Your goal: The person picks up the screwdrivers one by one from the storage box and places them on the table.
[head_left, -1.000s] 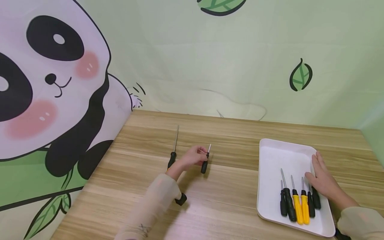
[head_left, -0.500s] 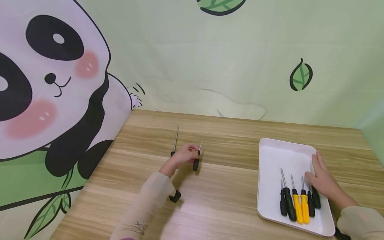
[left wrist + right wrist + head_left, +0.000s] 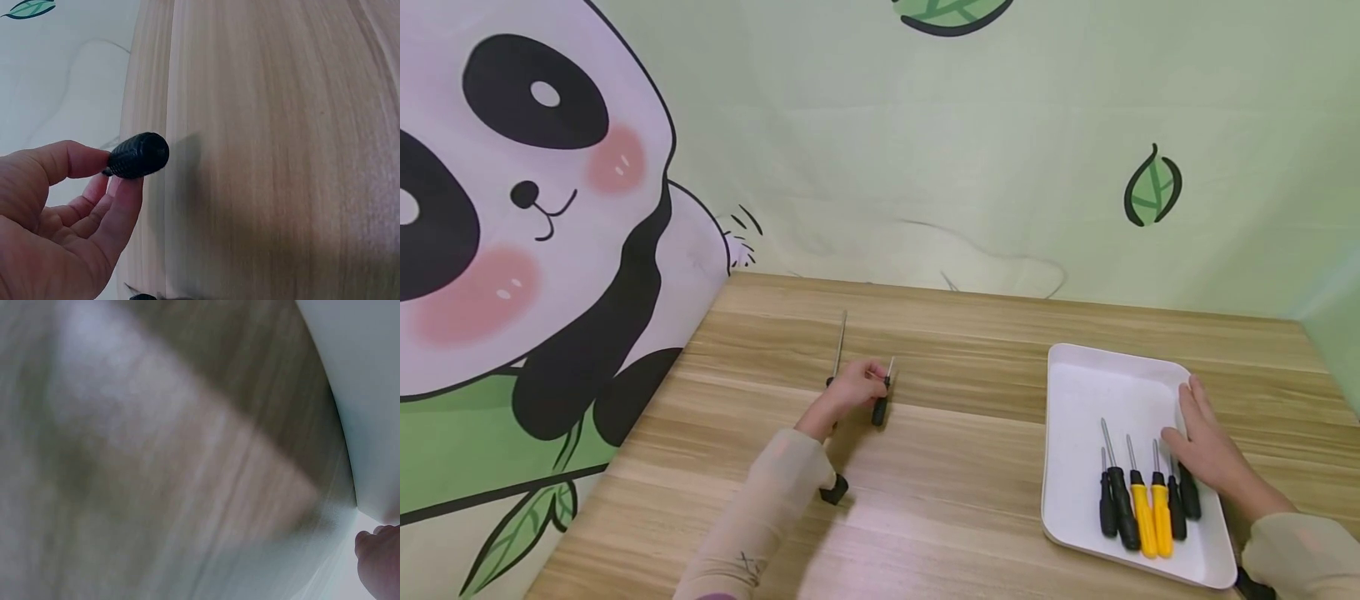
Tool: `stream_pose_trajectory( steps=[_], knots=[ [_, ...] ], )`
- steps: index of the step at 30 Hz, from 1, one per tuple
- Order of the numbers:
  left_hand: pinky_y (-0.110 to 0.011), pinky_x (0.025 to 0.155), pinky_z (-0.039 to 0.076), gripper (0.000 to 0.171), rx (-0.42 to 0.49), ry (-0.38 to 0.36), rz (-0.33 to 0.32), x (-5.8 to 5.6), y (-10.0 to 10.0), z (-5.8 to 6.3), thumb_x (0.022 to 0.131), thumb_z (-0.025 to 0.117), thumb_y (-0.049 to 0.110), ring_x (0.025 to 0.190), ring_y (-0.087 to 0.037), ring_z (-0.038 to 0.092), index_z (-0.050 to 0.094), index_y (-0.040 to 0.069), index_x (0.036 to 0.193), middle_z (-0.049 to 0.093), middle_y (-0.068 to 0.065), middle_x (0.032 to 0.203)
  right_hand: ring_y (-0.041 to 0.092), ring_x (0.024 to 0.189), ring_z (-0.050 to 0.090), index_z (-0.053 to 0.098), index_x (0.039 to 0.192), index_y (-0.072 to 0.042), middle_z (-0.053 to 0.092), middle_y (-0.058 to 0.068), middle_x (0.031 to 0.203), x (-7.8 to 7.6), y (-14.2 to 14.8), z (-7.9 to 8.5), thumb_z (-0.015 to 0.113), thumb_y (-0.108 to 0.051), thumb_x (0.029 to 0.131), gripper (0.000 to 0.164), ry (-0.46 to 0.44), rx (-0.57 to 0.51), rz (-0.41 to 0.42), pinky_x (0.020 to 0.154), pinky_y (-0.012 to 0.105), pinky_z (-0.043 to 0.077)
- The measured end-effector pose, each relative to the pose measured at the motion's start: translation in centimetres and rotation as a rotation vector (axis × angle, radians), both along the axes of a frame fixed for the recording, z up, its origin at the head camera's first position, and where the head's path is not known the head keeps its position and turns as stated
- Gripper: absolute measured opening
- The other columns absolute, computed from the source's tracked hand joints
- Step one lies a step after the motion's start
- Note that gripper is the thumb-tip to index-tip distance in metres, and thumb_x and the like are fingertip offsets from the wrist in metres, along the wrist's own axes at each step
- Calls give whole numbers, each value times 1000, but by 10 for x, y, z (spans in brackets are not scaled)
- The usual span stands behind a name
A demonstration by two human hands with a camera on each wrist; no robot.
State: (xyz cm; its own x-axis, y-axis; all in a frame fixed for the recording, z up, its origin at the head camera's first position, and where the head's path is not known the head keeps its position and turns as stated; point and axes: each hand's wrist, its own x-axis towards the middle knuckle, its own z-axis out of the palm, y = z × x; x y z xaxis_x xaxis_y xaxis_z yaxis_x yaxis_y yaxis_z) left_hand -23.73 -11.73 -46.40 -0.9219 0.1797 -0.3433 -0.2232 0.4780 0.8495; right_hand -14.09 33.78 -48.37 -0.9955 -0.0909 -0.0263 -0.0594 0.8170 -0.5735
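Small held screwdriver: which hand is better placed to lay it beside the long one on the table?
Left, probably: the left hand pinches the small screwdriver near the long screwdriver; the right hand is at the white tray, farther off.

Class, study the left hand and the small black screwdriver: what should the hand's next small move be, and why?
Probably lower the small black screwdriver onto the table beside the long screwdriver. The left hand pinches it near that one, having moved left, away from the white tray, and its shadow, apart from the handle in the left wrist view, suggests it is raised.
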Motion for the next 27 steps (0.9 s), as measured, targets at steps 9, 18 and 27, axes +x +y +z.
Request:
stream_pose_trajectory(
  steps=[9,18,27],
  knots=[
    [-21,55,43,23,-157,64,38,1,-5,0,72,58,-1,64,-13,51,56,0,95,60,-10,86,41,130,-17,-6,133,14,-20,26,141,3,1,0,35,-17,90,68,6,-4,17,101,60,-3],
    [-19,52,38,18,-232,98,60,0,-8,-3,71,60,0,65,-14,47,56,2,89,55,-5,81,42,130,-16,-6,133,14,-20,27,141,3,0,1,35,-17,90,67,22,-16,21,101,60,-3],
    [-22,58,38,19,-359,153,51,-2,-11,-5,69,62,3,72,-17,49,57,4,87,57,-5,82,42,129,-16,-7,133,14,-21,26,141,3,-1,1,35,-17,90,68,11,-15,14,100,61,-2]
  ],
)
